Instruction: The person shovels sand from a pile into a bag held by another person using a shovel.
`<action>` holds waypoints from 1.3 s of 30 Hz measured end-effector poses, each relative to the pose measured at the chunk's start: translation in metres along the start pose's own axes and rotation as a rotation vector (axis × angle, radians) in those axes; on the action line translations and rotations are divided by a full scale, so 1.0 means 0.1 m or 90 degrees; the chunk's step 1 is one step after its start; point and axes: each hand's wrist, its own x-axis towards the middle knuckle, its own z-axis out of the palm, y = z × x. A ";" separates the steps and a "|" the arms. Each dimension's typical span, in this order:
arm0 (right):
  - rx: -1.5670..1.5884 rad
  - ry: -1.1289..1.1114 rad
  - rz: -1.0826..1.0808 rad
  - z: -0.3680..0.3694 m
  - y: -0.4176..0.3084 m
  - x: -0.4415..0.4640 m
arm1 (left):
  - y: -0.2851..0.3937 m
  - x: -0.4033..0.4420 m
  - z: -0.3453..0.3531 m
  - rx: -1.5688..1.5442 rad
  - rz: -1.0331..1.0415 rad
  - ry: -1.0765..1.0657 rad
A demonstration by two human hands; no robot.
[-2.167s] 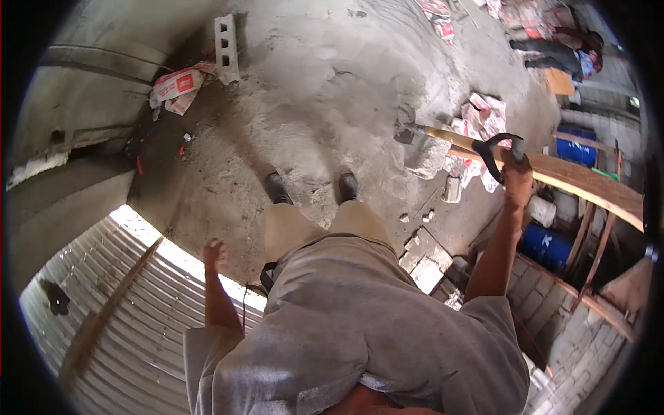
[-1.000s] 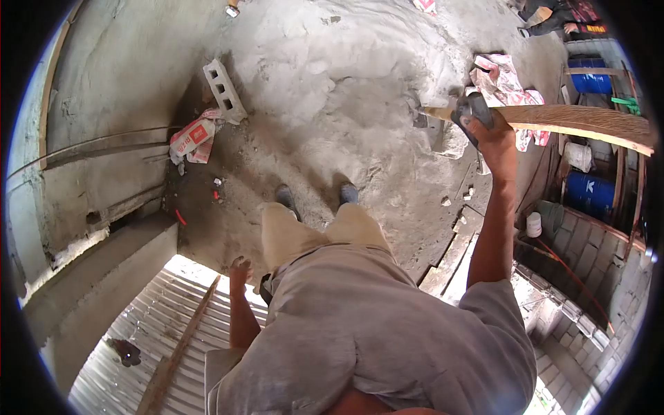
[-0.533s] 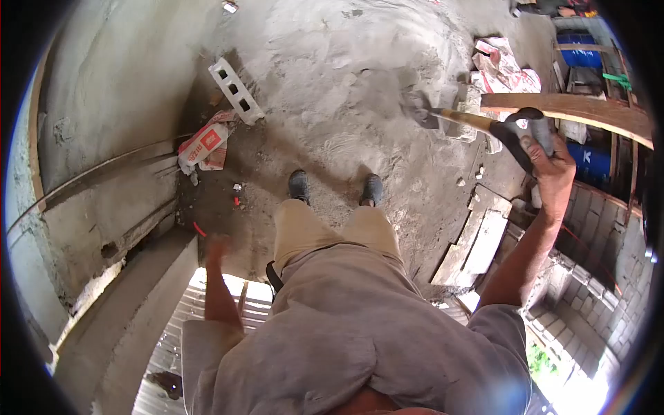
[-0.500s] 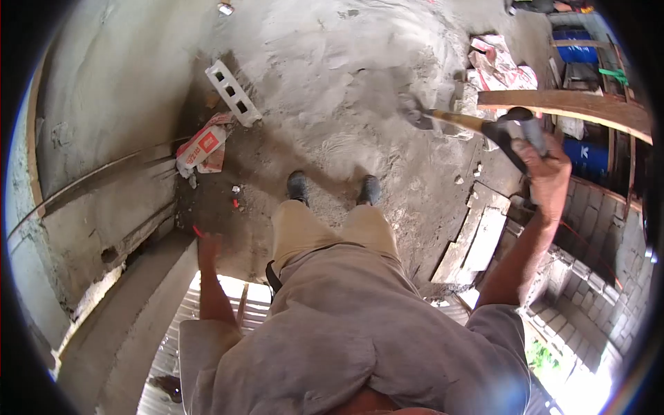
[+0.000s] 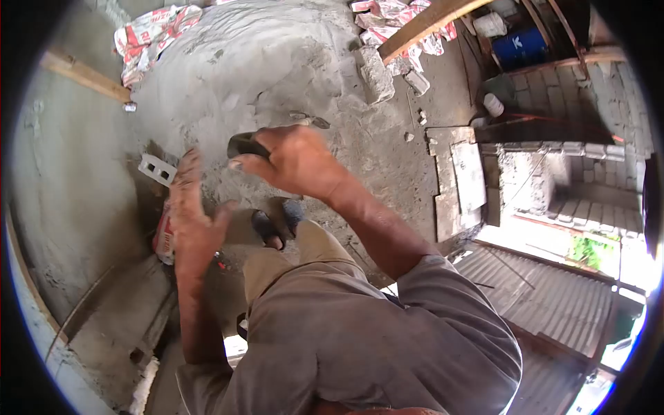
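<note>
My right hand (image 5: 294, 155) is closed round the black handle (image 5: 247, 146) of a shovel, in front of my chest above the rough grey floor. Most of the shaft is hidden behind the hand; a dark blade-like shape (image 5: 315, 121) shows just beyond it. To the left, my left hand (image 5: 197, 214) is raised with its thumb and fingers apart, slightly blurred, and holds nothing. It is near the hollow concrete block (image 5: 158, 169) and partly covers a red and white bag (image 5: 164, 235).
Wet-looking cement (image 5: 270, 62) spreads ahead of my shoes (image 5: 266, 227). Torn bags (image 5: 155, 34) lie at the upper left. A wooden beam (image 5: 429, 28), a concrete lump (image 5: 375, 75), flat boards (image 5: 456, 180) and a blue drum (image 5: 519, 47) stand or lie to the right.
My right hand has swung from the far right to the centre with the shovel handle. My left hand has risen and moved forward. The view has turned, so the beam and drum appear higher.
</note>
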 end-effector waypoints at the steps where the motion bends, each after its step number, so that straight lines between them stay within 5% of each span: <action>1: 0.028 0.018 0.011 -0.01 0.01 -0.04 | 0.27 0.11 0.08 0.046 0.072 -0.003; 7: 0.166 0.206 -0.026 -0.04 0.33 -0.47 | 0.59 0.33 0.65 0.244 0.161 -0.065; 9: 0.221 0.412 0.032 0.00 0.59 -0.78 | 0.72 0.34 0.71 0.317 0.186 -0.135; 11: 0.390 0.405 0.245 0.09 0.99 -1.22 | 0.89 0.27 0.72 0.320 0.216 -0.144; 13: 0.552 0.380 0.538 0.24 1.46 -1.73 | 1.01 0.14 0.70 0.376 0.240 -0.299; 15: 0.591 0.299 0.751 0.40 1.79 -2.20 | 0.89 -0.06 0.92 0.348 0.421 -0.190; 17: 0.573 0.242 0.763 0.64 1.85 -2.50 | 1.01 -0.11 1.06 0.274 0.457 -0.179; 19: 0.834 0.082 0.833 0.86 1.75 -2.65 | 1.16 -0.11 1.14 0.136 0.372 -0.462; 22: 1.160 0.010 0.665 1.60 1.70 -2.40 | 1.02 -0.28 1.14 0.062 0.413 -0.371; 24: 1.243 0.176 0.770 1.41 1.09 -1.69 | 0.78 -0.34 0.98 0.062 0.398 -0.367; 26: 1.333 0.227 0.722 1.86 1.10 -1.37 | 0.46 -0.40 0.73 0.061 0.385 -0.369; 30: 1.335 0.469 0.718 2.30 0.35 -0.66 | -0.21 -0.78 -0.33 -0.040 0.059 -0.109; 34: 1.311 0.433 0.721 3.17 -0.02 -0.48 | -1.03 -1.80 -1.14 -0.367 -0.412 0.134; 36: 1.339 0.401 0.823 3.86 -0.11 -0.58 | -1.44 -2.33 -1.48 -0.463 -0.489 0.149; 39: 1.238 0.322 1.000 4.40 -0.61 -0.75 | -1.90 -3.13 -1.53 -0.588 -0.555 0.346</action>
